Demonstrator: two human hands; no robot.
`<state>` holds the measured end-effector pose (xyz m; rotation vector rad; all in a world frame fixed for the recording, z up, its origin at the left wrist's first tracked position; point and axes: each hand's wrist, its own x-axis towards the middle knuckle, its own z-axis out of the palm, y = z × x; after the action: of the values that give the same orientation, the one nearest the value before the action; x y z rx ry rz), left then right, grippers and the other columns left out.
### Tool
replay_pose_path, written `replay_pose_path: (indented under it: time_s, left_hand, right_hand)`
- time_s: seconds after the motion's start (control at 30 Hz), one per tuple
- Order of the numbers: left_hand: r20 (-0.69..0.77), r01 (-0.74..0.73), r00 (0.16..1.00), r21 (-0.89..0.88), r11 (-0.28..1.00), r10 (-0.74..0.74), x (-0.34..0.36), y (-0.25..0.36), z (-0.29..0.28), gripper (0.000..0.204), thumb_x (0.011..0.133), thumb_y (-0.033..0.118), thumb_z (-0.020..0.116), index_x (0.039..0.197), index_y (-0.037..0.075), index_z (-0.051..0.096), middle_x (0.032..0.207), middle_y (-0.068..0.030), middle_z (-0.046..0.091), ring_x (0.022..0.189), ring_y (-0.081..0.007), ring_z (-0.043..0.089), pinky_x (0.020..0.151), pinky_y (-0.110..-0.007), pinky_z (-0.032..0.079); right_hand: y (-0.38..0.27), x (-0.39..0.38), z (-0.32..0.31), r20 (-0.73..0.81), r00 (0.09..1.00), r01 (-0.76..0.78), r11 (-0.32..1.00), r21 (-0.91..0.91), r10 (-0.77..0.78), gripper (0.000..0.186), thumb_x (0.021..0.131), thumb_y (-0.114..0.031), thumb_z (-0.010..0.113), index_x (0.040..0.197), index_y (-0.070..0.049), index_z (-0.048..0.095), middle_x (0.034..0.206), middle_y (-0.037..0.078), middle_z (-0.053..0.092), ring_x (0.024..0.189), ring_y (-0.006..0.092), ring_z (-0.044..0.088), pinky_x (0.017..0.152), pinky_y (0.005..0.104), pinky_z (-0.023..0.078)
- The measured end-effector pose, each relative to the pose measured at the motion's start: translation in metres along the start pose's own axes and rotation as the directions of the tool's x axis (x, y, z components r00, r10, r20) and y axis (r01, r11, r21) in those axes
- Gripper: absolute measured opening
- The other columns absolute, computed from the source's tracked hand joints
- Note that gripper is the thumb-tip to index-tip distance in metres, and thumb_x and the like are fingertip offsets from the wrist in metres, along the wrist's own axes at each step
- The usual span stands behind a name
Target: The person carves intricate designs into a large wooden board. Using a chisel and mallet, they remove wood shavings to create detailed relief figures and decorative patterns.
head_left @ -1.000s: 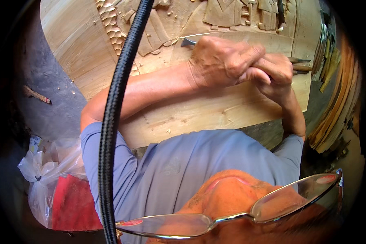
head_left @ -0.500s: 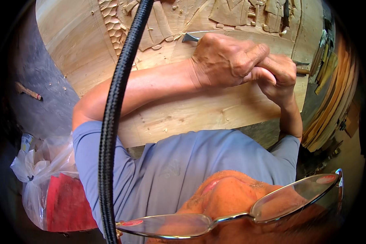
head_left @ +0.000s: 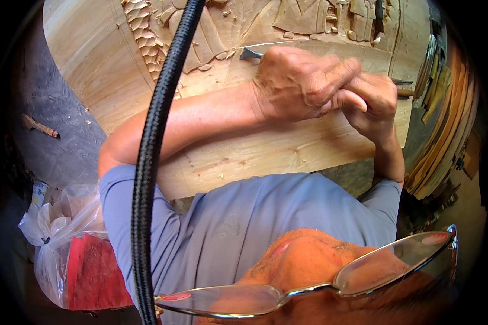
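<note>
A chisel's flared metal blade (head_left: 249, 53) pokes out to the left of my closed left hand (head_left: 293, 81), its edge by the carved relief on a pale wooden panel (head_left: 244, 157). My fingers hide the shaft. My right hand (head_left: 371, 100) is closed against the left hand's thumb side, its fingers curled around the same tool as far as shows. A wooden handle end (head_left: 404, 92) and a dark thin tip (head_left: 401, 82) stick out to the right of it; I cannot tell whether either belongs to this chisel.
Carved shapes (head_left: 303, 16) and a scalloped strip (head_left: 141, 32) fill the panel's far side, with wood chips about. Several tools (head_left: 431, 81) line the right. A short stick (head_left: 39, 125) lies on the grey surface at left, above a plastic bag (head_left: 57, 227). A black braided cable (head_left: 149, 151) crosses the view.
The view has shifted a little, and the panel, chisel blade and bag sit slightly differently in it. Both hands keep their hold, with barely any movement against the panel.
</note>
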<state>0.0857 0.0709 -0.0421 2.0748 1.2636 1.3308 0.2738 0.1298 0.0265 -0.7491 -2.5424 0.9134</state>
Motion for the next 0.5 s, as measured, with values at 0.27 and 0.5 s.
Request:
replay_pose_path:
  time_s: [0.27, 0.5]
  left_hand:
    - [-0.012, 0.027, 1.0, 0.009, 1.0, -0.027, -0.002, 0.001, -0.005, 0.049, 0.096, 0.05, 0.076, 0.12, 0.007, 0.074, 0.086, -0.005, 0.078, 0.069, -0.0204, 0.077, 0.056, -0.032, 0.056]
    - [0.026, -0.252, 0.968, -0.002, 0.968, 0.252, -0.012, 0.023, -0.002, 0.063, 0.098, 0.04, 0.067, 0.146, 0.001, 0.062, 0.093, -0.003, 0.067, 0.064, -0.0131, 0.059, 0.053, -0.03, 0.046]
  right_hand:
    - [0.006, 0.004, 0.003, 0.015, 0.997, 0.07, 0.997, -0.014, -0.07, 0.018, 0.075, -0.009, 0.085, 0.091, -0.006, 0.077, 0.073, 0.009, 0.068, 0.062, 0.03, 0.067, 0.053, 0.0394, 0.047]
    - [-0.018, -0.032, -0.009, -0.043, 0.999, 0.013, 0.999, 0.033, -0.011, 0.015, 0.08, -0.005, 0.085, 0.079, -0.001, 0.071, 0.069, 0.008, 0.066, 0.057, 0.0255, 0.065, 0.051, 0.0366, 0.047]
